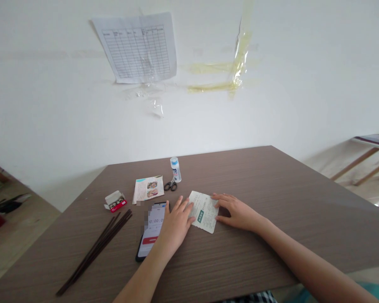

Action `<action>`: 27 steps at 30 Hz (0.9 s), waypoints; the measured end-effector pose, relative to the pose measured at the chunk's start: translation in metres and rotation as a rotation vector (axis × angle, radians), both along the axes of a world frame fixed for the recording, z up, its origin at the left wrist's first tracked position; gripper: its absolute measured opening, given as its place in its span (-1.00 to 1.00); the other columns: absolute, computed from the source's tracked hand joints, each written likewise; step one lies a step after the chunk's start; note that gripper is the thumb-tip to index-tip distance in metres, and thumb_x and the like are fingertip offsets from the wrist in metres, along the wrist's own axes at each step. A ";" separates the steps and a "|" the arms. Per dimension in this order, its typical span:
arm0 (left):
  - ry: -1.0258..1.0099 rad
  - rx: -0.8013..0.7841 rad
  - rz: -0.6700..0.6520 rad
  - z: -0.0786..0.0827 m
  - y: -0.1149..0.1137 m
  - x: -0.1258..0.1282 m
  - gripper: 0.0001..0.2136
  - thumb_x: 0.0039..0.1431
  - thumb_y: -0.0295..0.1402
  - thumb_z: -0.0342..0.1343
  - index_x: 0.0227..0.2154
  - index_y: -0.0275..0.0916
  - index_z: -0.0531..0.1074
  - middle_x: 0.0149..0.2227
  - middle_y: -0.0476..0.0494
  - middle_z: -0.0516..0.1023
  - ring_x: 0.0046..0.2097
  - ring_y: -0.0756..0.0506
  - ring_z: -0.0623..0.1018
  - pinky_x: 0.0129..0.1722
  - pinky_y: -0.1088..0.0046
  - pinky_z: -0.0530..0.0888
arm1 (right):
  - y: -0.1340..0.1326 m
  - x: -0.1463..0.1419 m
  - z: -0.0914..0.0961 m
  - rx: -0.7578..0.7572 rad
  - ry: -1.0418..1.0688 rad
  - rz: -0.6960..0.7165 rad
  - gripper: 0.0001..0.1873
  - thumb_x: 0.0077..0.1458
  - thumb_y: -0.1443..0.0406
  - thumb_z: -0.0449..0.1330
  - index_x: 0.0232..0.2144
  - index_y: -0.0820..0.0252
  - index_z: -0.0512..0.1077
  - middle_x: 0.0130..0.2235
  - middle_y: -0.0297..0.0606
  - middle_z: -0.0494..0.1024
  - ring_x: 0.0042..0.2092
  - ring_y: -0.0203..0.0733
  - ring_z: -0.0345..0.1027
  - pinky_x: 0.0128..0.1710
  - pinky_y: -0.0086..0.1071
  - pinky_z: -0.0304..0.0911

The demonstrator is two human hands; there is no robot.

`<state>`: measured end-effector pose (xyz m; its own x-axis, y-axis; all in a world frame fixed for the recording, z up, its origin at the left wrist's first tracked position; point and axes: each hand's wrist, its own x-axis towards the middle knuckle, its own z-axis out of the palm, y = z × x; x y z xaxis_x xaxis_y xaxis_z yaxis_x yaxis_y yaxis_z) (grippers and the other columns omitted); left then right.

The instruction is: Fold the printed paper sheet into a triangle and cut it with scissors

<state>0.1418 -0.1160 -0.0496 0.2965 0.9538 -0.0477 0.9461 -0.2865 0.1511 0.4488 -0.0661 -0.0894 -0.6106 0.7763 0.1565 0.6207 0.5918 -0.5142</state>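
Observation:
A small white printed card (205, 208) with a green label block lies tilted on the brown table. My left hand (178, 225) rests at its left edge, fingers spread, with the wrist beside a phone (153, 225) that displays a timer. At the card's right edge is my right hand (235, 210), its fingertips and thumb apart and touching the border. Neither hand has closed round the card; it stays flat on the surface.
Left of the phone lie several thin dark sticks (96, 252) and a small open red-and-white box (116, 201). Farther back are a folded leaflet (148, 188), black scissors (170, 185) and a white bottle with a blue cap (175, 170). A white wall (208, 126) borders the table's back.

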 end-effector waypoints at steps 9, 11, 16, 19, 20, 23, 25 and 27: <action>-0.071 -0.048 -0.079 0.002 -0.002 0.002 -0.46 0.77 -0.50 0.08 0.56 0.01 0.73 0.69 -0.23 0.65 0.73 -0.29 0.59 0.83 -0.18 0.38 | -0.003 -0.001 0.009 0.044 0.006 0.055 -0.63 0.49 0.14 0.59 0.26 -0.02 0.87 0.42 0.01 0.86 0.51 0.39 0.71 0.66 0.34 0.49; -0.073 -0.074 -0.090 0.003 -0.004 0.002 -0.50 0.78 -0.40 0.17 0.59 0.00 0.71 0.73 -0.25 0.59 0.77 -0.32 0.54 0.85 -0.22 0.33 | -0.004 -0.002 0.011 0.040 -0.008 0.056 -0.62 0.50 0.14 0.58 0.28 -0.02 0.86 0.41 0.01 0.86 0.50 0.39 0.70 0.66 0.35 0.48; -0.114 -0.136 -0.103 0.008 -0.008 0.001 -0.39 0.69 -0.20 0.42 0.69 -0.04 0.60 0.80 -0.34 0.44 0.84 -0.42 0.41 0.88 -0.31 0.25 | -0.004 -0.004 0.012 0.005 -0.040 0.034 -0.59 0.50 0.16 0.58 0.32 -0.04 0.86 0.47 0.01 0.81 0.55 0.41 0.65 0.69 0.37 0.44; -0.121 -0.173 -0.095 0.012 -0.009 0.000 -0.27 0.62 -0.16 0.53 0.73 -0.06 0.55 0.82 -0.38 0.37 0.86 -0.42 0.34 0.89 -0.30 0.22 | -0.003 -0.004 0.011 -0.009 -0.038 0.033 -0.57 0.50 0.17 0.59 0.33 -0.02 0.86 0.49 0.03 0.80 0.56 0.43 0.64 0.70 0.40 0.42; -0.117 -0.184 -0.093 0.013 -0.009 0.000 -0.24 0.61 -0.14 0.55 0.75 -0.07 0.53 0.83 -0.40 0.34 0.87 -0.41 0.32 0.89 -0.29 0.19 | -0.003 -0.004 0.011 -0.011 -0.035 0.033 -0.58 0.50 0.16 0.59 0.33 -0.03 0.86 0.49 0.03 0.80 0.56 0.43 0.64 0.70 0.41 0.42; -0.105 -0.197 -0.098 0.012 -0.008 -0.001 -0.16 0.56 -0.13 0.61 0.77 -0.09 0.49 0.83 -0.42 0.32 0.88 -0.41 0.30 0.90 -0.27 0.16 | -0.002 -0.003 0.009 -0.013 -0.029 0.029 -0.60 0.51 0.15 0.60 0.31 -0.06 0.87 0.48 0.01 0.81 0.56 0.42 0.64 0.71 0.40 0.42; -0.109 -0.181 -0.112 0.009 -0.007 -0.003 -0.15 0.52 -0.13 0.64 0.76 -0.05 0.51 0.83 -0.40 0.34 0.87 -0.42 0.32 0.90 -0.27 0.19 | -0.001 -0.003 0.008 -0.010 -0.023 0.031 -0.63 0.52 0.14 0.60 0.29 -0.07 0.88 0.47 0.00 0.82 0.55 0.41 0.65 0.70 0.39 0.44; -0.113 -0.158 -0.124 0.006 -0.006 -0.004 -0.16 0.50 -0.13 0.65 0.74 -0.01 0.54 0.82 -0.38 0.37 0.85 -0.44 0.36 0.88 -0.27 0.24 | 0.000 -0.002 0.007 -0.003 -0.012 0.034 -0.66 0.54 0.12 0.59 0.27 -0.07 0.89 0.46 0.00 0.83 0.53 0.41 0.67 0.69 0.39 0.45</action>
<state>0.1374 -0.1219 -0.0441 0.4232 0.8930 -0.1533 0.8794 -0.3641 0.3068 0.4472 -0.0662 -0.0827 -0.6381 0.7558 0.1467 0.6067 0.6109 -0.5087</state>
